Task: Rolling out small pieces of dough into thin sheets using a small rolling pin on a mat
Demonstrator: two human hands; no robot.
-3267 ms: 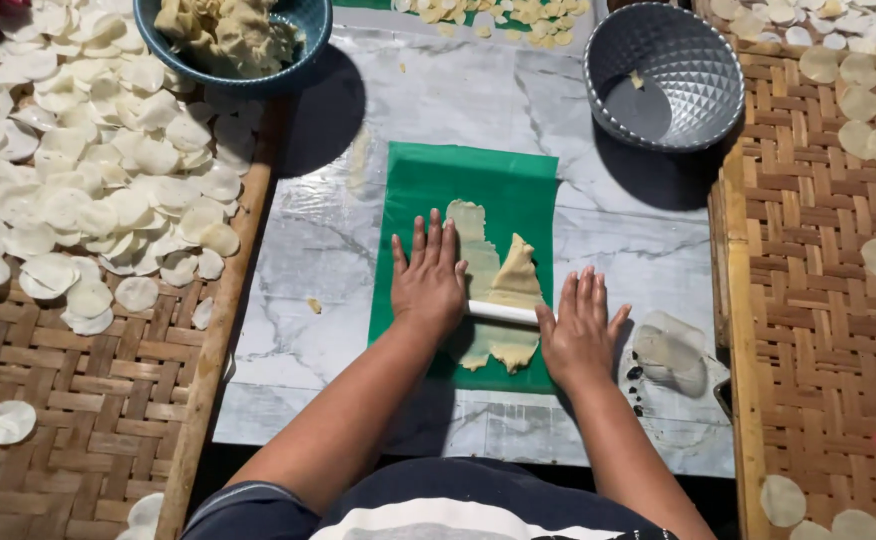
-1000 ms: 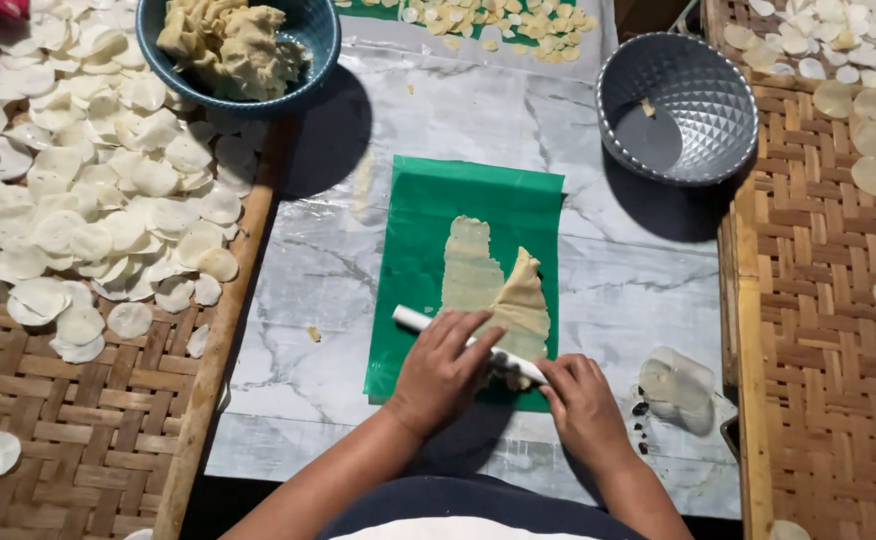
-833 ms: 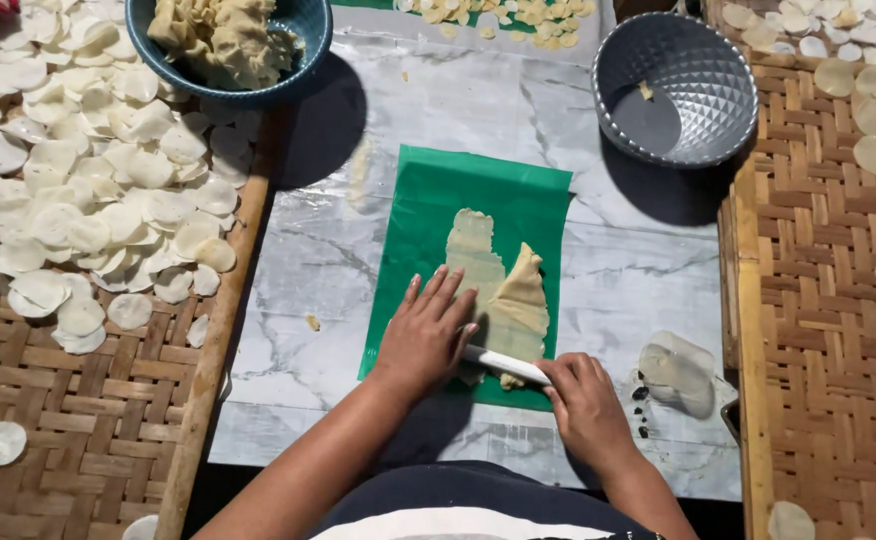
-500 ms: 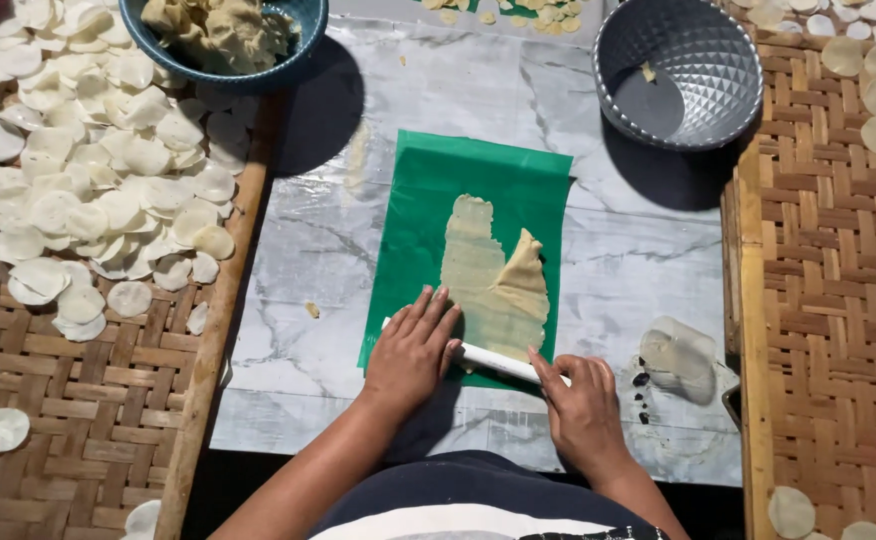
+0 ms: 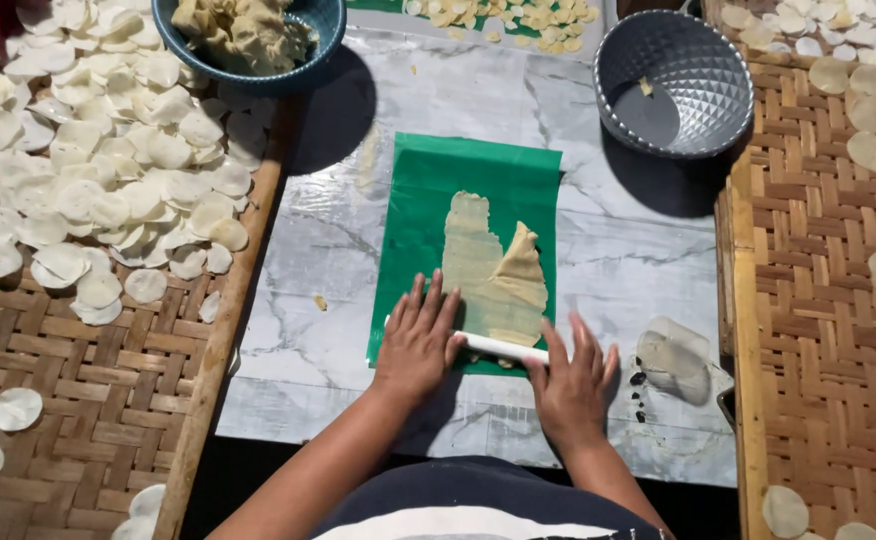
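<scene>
Round dough discs cover the left woven tray. Left hand and right hand press flat, fingers open, on the white rolling pin lying across the dough sheet on the green mat.

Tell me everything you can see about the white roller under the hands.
The white roller is a thin, smooth rod, plastic by its look. It lies crosswise at the near end of the flattened dough on the green sheet. The left hand and right hand press flat on its ends, leaving only the middle visible.
</scene>
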